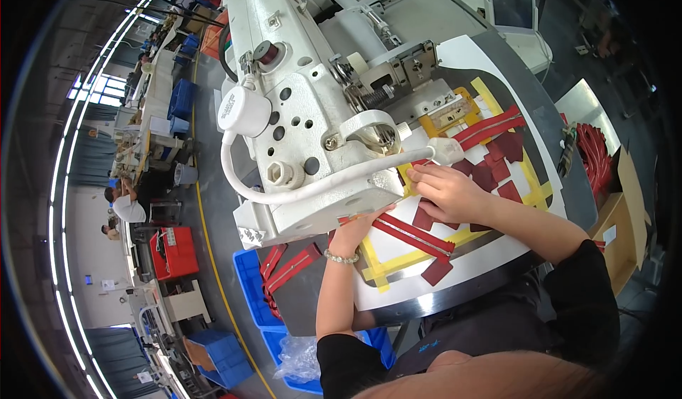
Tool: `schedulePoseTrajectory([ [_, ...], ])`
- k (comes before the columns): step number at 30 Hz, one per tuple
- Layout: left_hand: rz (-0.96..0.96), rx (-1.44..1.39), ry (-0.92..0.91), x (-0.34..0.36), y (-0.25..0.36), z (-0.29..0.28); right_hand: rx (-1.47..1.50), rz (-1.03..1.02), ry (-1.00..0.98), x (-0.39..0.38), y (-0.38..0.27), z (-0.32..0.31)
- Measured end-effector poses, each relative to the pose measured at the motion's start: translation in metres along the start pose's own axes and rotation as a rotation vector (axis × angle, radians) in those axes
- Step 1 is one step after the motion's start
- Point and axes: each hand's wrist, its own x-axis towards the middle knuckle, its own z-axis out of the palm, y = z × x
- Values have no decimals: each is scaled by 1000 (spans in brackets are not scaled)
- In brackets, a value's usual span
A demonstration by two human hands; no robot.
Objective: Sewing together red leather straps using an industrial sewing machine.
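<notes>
A white industrial sewing machine stands in front of me, its head over a white work sheet edged with yellow tape. My left hand, a beaded bracelet at its wrist, reaches under the front of the head, which hides its fingers. Beside it lies a red zipper with a dark red fabric tab at one end. My right hand is by the needle area, fingers bent and pressed together; what they hold is hidden. Dark red fabric pieces and another red zipper lie beyond it.
Red zippers hang off the table's left side over a blue bin. Clear plastic fills another blue bin below. A cardboard box and a bundle of red strips are at right. A person sits far left.
</notes>
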Motion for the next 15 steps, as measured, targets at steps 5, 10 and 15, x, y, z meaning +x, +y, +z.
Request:
schedulePoseTrajectory([
  [5, 10, -42, 15, -1, -5, 3, -16, -2, -13, -1, 0, 0],
  [10, -5, -102, 15, -1, 4, 1, -2, -24, 26, 2, 0, 1],
  [15, -169, 6, -53, 0, 29, -11, -14, -58, 10, 5, -1, -2],
])
